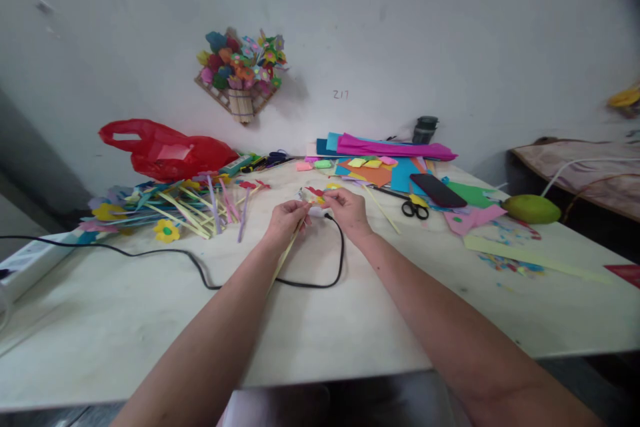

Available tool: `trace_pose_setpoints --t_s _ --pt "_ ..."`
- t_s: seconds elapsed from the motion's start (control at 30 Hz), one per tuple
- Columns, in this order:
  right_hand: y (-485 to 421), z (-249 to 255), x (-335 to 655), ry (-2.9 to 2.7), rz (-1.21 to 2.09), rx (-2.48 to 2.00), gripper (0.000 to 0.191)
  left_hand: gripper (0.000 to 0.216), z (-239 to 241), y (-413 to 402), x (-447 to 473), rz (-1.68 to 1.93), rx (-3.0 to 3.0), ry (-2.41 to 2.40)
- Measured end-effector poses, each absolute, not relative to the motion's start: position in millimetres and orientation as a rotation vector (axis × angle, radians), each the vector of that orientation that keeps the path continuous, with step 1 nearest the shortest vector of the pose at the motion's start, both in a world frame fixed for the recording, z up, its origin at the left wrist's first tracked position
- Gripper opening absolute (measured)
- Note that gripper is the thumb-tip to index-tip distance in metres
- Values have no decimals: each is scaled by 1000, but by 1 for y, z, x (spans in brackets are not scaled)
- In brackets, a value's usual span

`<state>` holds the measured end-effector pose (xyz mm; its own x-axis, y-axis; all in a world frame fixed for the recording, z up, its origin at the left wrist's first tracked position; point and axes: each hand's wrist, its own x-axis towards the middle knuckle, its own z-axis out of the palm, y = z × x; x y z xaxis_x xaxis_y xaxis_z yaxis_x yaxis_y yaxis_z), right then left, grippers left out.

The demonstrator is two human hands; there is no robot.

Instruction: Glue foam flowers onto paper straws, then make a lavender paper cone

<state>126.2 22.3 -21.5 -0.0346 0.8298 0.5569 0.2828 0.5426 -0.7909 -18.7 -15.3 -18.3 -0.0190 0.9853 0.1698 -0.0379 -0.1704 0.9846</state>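
Over the middle of the table, my left hand (287,221) is closed on a thin pale yellow paper stem (283,261) that slants down toward me. Close beside it, my right hand (349,211) pinches a small red paper flower (314,191) by its edge. The two hands' fingertips nearly meet, and I cannot tell whether stem and flower touch. Behind the fingers lies a whitish object at the end of a black cord (342,253), mostly hidden. A yellow paper piece (333,186) lies just beyond my right hand.
Paper flowers on stems (167,230) pile up at left, before a red plastic bag (175,150). Coloured paper sheets (400,175), a phone (438,191), scissors (415,209), a green mango (532,209) and paper scraps (515,265) lie at right. A power strip (37,265) sits far left.
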Motion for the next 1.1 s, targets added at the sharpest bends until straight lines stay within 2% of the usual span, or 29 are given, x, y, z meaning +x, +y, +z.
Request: trace_pose_setpoints --t_s 0.53,1.1 --pt "20 -15 122 -1411 830 -983 10 25 -16 -18 -17 1352 1268 1116" --pt "26 -27 123 -1593 695 -842 10 24 -16 -16 -16 1354 1236 1114"
